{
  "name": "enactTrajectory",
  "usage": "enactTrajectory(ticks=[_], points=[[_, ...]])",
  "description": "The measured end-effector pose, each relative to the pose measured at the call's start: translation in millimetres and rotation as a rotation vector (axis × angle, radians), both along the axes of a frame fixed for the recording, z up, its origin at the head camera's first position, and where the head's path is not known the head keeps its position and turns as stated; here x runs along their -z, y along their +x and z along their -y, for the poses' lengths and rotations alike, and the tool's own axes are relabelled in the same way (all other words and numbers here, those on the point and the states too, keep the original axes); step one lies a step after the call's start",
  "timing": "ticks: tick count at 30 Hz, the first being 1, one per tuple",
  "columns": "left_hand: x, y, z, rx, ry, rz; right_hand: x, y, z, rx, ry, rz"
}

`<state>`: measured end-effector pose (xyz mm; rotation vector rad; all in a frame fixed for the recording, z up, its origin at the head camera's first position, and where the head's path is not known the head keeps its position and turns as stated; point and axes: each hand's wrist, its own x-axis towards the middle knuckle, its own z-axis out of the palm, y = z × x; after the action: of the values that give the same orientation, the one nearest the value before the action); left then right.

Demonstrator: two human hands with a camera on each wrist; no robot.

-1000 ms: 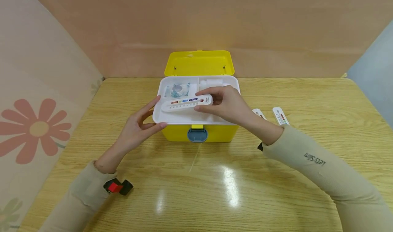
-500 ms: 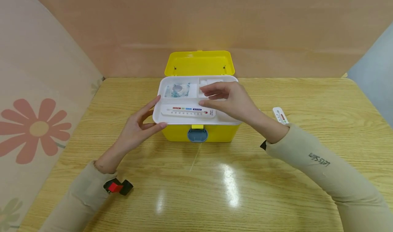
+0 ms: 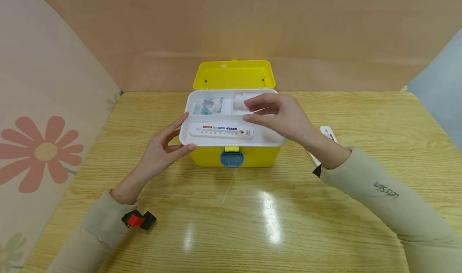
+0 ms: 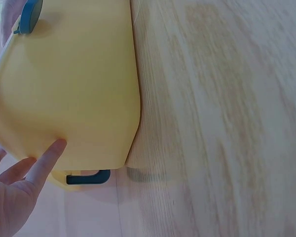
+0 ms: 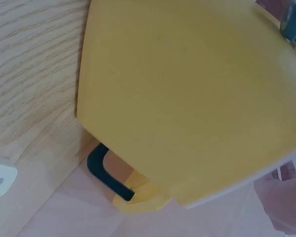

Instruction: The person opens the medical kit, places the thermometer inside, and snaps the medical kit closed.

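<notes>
A white thermometer (image 3: 221,131) with coloured labels lies flat in the front compartment of the white tray (image 3: 187,138), which sits in a yellow box (image 3: 205,156). My left hand (image 3: 155,154) touches the box's left end, thumb on the front corner and fingers along the side; the left wrist view shows the thumb (image 4: 49,158) straight against the yellow wall. Over the tray's right part hangs my right hand (image 3: 281,112), fingers slightly bent and apart, nothing visible between them. It partly hides a small white bottle (image 3: 239,101) in the back right compartment.
Behind the box its yellow lid (image 3: 234,75) stands open. A clear packet (image 3: 208,105) lies in the back left compartment. On the table to the right are another thermometer (image 3: 327,132) and a white strip (image 3: 314,158) partly under my right wrist. A blue latch (image 3: 232,159) hangs in front.
My right hand has let go of the thermometer, which now lies in the tray's front compartment, and has drawn back to the right. My left hand has stayed put.
</notes>
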<state>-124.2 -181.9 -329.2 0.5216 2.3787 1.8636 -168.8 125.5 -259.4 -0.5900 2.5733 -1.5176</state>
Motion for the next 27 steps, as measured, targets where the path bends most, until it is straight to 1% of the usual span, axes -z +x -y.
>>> enactTrajectory(ticks=[4, 10, 18, 27], points=[[0.4, -0.6, 0.5, -0.003, -0.002, 0.0, -1.9, 1.8, -10.0, 0.047, -0.014, 0.019], [0.6, -1.5, 1.8, -0.007, -0.017, -0.003, -2.7, 3.1, -23.6, 0.09, -0.059, 0.015], [0.7, -2.1, 2.6, -0.004, -0.007, -0.004, -1.0, 3.3, -40.4, 0.131, -0.025, -0.034], [-0.1, -2.2, 2.3, -0.002, -0.008, -0.012, 0.6, 6.5, -59.8, 0.201, -0.04, -0.06]])
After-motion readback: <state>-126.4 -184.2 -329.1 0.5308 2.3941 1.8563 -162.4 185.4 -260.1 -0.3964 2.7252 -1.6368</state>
